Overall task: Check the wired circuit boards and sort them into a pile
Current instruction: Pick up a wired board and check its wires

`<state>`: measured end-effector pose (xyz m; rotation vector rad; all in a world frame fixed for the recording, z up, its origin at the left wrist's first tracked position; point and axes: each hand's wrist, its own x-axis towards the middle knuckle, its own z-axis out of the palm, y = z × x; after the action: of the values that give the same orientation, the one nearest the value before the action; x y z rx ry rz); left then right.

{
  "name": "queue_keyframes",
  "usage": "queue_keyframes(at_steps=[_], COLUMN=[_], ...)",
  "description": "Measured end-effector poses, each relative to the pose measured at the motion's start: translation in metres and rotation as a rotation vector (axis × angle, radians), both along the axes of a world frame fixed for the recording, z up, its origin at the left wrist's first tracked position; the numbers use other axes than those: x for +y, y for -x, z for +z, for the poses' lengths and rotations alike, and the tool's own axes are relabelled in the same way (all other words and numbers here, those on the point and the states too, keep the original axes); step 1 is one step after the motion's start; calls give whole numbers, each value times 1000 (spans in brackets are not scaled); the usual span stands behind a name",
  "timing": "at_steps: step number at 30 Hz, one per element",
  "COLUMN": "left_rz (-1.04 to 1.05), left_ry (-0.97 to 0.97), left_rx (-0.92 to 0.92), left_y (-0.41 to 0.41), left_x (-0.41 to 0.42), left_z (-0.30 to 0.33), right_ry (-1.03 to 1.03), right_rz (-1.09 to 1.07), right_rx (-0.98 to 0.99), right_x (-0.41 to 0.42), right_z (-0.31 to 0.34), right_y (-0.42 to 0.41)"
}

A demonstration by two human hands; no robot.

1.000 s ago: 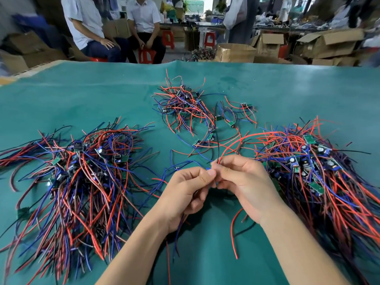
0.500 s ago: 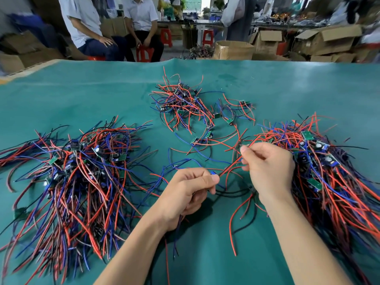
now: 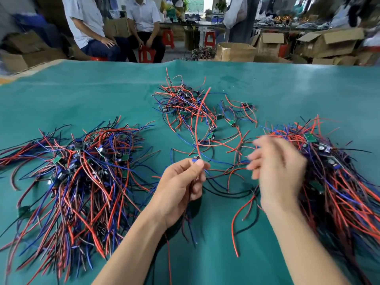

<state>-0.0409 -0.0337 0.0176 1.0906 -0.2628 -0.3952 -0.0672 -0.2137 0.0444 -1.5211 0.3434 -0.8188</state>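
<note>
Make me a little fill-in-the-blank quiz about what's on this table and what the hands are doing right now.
1. The table is covered in a ____ cloth.
2. The left hand pinches a small wired circuit board whose red wire stands ____.
3. The blurred right hand holds ____.
4. Wired boards lie in ____ heaps: the left pile, the far pile and the right pile.

Missing words: green; upward; nothing; three
</note>
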Motion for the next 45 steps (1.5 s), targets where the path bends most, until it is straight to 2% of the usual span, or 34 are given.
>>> queue_keyframes(at_steps=[2, 4, 7, 9, 13, 17, 20, 24, 29, 34, 36, 40, 43, 45], left_rz=[5, 30, 36, 4, -55, -84, -143, -207, -266, -295, -285, -233, -180, -157], left_ry=[-62, -196, -296, -268, -206, -245, -248, -278, -311, -306, -309, -283, -267, -270], left_rx=[-76, -205, -259, -216, -127, -125, -139, -152, -185, -199, -188, -181, -194, -201], left_y=[0, 2, 3, 4, 5, 7, 7, 9, 12, 14, 13, 13, 17, 15], left_x=[0, -2, -3, -2, -2, -1, 1, 0, 0, 1, 0, -2, -1, 0], left_z=[-3, -7, -10, -7, -5, -2, 2, 6, 11, 13, 12, 10, 12, 9], right_ry=[230, 435, 420, 424, 220, 170, -64, -340, -479, -326, -209, -13, 108, 369], right_rz=[294, 454, 458, 449, 501, 506, 501, 392, 216, 185, 313, 758, 914, 934], right_rx=[186, 287, 244, 186, 145, 190, 201, 197, 133, -110, -142, 86, 292, 454], right_x=[18, 33, 32, 22, 18, 17, 15, 6, -9, -2, 19, 109, 173, 192], right_z=[-7, -13, -14, -14, -11, -7, -5, 4, 23, 91, 121, 140, 130, 116], right_y=[2, 5, 4, 1, 4, 4, 4, 1, -7, -14, -19, -45, -73, -96])
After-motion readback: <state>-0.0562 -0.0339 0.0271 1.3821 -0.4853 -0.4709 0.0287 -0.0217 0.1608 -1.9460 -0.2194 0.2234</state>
